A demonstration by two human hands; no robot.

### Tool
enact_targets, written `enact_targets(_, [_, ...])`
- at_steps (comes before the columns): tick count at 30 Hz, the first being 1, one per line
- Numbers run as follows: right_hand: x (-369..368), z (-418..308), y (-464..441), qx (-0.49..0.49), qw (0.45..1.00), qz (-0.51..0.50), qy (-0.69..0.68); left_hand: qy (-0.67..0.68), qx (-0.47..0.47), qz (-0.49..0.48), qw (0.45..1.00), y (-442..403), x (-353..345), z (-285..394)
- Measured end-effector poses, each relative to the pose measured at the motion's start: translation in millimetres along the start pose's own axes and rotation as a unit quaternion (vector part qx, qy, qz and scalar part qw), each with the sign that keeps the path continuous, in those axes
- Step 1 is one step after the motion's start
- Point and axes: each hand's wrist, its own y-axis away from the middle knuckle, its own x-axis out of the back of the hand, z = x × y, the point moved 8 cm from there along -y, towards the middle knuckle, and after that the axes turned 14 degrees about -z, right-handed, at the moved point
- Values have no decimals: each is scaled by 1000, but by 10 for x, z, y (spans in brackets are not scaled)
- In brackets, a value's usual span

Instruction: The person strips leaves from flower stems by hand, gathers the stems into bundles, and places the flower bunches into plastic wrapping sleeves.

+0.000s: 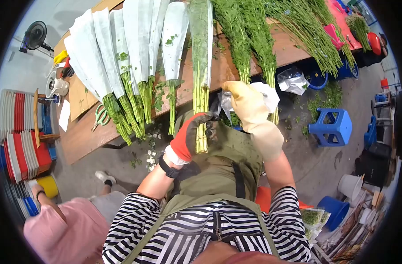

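Observation:
My left hand [193,134], in a red and black glove, is closed around the lower stems of a flower bunch [201,83]. The bunch's top lies on the table in a partly clear sleeve, its cut ends pointing toward me. My right hand [247,103], in a cream rubber glove, is to the right of those stems with its fingers bent together. White and clear plastic [269,96] shows on both sides of this glove; whether the fingers grip it is hidden. Left of the bunch lie several bunches in white sleeves [137,42], stems toward me.
Unwrapped green bunches [249,44] and loose stems [306,37] lie along the table [84,143] to the right. Green-handled scissors [100,116] are near its left end. A blue stool [330,127] stands on the floor at right. A person in pink [67,229] is at lower left.

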Motion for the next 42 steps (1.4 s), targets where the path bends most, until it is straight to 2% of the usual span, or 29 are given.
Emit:
enact_targets(2, [-19,-56,-56,-13,1000,-26,-12,93,11,-71,993,-46,-18,-72])
enact_targets(3, [-23,-115,-111,-60,995,-85,14,79,10,-64,995,-40,-20,-72])
enact_targets(6, [13,-235,-143,-63,990,-113,-49,56,6,-59,997,-16,-13,-89])
enact_targets(9, [-22,-318,-180,-193,954,-222,59,77,13,-79,994,-42,80,-143])
enact_targets(12, [-14,-407,-218,-177,955,-237,23,77,19,-83,993,-50,77,-183])
enact_targets(13, [-85,-382,-262,-166,959,-228,-22,56,22,-82,995,-36,57,-206])
enact_targets(15, [-224,-311,-319,-129,977,-165,28,48,18,-94,994,-45,82,-282])
enact_targets(17, [-307,-319,-353,-104,986,-97,91,67,16,-151,986,-95,187,-296])
enact_targets(18, [-336,-339,-357,-85,984,-109,113,77,16,-180,981,-89,116,-265])
enact_targets(21, [-374,-373,-337,-36,981,-123,146,22,47,-53,997,12,157,-246])
enact_targets(24, [-326,-433,-307,9,987,-105,119,-78,-10,27,997,41,-52,46])
enact_targets(25, [-309,-486,-282,32,987,-113,109,-120,-24,-14,992,-34,94,126])
enact_targets(27, [-288,-576,-231,71,985,-124,92,-321,-74,-42,943,-105,157,206])
enact_targets(30, [-7,-425,-247,33,996,-39,70,-476,-164,-51,863,-35,-36,331])
enact_targets(32, [379,0,-332,-76,994,71,34,-254,-58,8,965,44,-50,173])
enact_targets(33, [566,237,-372,-126,986,109,18,-236,-44,39,970,189,-88,124])
enact_targets(34, [651,429,-460,-150,982,105,36,-239,-41,40,969,284,-105,120])
enact_targets(35, [659,610,-566,-152,983,34,99,-254,-34,61,965,380,-84,120])
enact_targets(36, [718,549,-554,-152,982,30,112,-268,-24,83,960,481,-37,115])
enact_targets(38, [851,377,-489,-156,978,21,134,-298,1,69,952,602,68,99])
enact_targets(39, [893,489,-482,-171,977,35,120,-325,12,58,944,647,93,109])
enact_targets(41, [1144,791,-385,-225,962,139,71,-406,9,35,913,764,120,151])
enact_targets(42, [1290,977,-307,-253,947,191,46,-398,49,48,915,890,174,148])
